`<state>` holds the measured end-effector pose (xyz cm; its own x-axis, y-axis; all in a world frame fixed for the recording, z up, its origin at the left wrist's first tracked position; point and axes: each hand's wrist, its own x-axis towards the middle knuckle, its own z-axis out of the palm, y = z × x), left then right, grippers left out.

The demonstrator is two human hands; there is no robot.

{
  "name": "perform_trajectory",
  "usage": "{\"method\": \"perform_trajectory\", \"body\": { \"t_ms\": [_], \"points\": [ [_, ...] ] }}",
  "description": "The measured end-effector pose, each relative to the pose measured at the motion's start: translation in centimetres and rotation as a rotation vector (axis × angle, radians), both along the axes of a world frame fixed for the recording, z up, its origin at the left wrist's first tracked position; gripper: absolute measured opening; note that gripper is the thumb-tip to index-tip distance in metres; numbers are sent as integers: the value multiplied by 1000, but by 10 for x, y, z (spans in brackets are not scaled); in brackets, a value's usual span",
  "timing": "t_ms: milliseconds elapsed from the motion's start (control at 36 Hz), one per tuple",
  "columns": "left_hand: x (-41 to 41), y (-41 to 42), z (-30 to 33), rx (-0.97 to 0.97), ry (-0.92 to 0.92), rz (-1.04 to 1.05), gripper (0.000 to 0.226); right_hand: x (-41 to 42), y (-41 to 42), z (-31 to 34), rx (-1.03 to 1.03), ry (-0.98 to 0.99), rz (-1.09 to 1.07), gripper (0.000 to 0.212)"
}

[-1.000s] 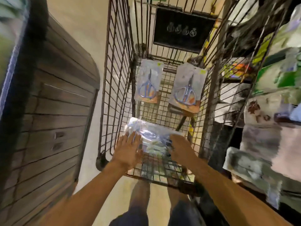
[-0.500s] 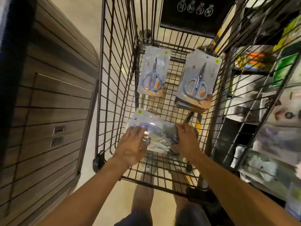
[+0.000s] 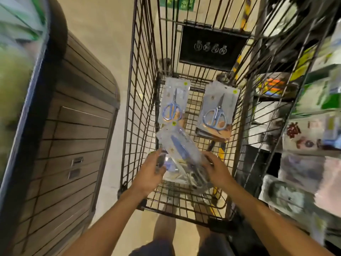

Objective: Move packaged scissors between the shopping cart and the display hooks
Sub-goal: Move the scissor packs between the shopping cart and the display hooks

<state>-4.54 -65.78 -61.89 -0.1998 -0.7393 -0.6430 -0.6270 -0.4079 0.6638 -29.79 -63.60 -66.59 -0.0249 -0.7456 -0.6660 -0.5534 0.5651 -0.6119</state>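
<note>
While both hands grip glossy scissor packs | wire cart

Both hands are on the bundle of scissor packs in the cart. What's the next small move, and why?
Probably lift the bundle of packs straight up out of the shopping cart: the left hand and right hand already grip its sides, and its top is tilted up off the cart floor.

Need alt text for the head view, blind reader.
Both hands, left and right, grip a bundle of packaged scissors inside a wire cart. Two more scissor packs lie at its far end, shelves to the right.
</note>
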Motion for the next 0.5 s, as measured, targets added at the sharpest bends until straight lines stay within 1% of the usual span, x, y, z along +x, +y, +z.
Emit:
{"method": "perform_trajectory", "body": {
  "t_ms": [56,111,222,306,361,417,500],
  "points": [
    [-5,-3,8,34,78,96,61,-1,-2,18,8,-112,-128,17],
    [-10,-9,15,69,150,188,59,0,-5,33,49,-242,-232,20],
    [-23,-19,26,138,364,330,68,10,-10,47,84,-405,-313,29],
    [-25,-21,27,135,454,436,78,21,-12,49,115,-507,-384,30],
    [-24,-22,25,117,478,487,81,26,-14,46,135,-540,-430,29],
    [-21,-22,22,105,465,503,85,32,-14,44,148,-539,-432,27],
    [-15,-21,17,78,433,468,93,37,-12,39,164,-546,-406,26]
  ]
}}
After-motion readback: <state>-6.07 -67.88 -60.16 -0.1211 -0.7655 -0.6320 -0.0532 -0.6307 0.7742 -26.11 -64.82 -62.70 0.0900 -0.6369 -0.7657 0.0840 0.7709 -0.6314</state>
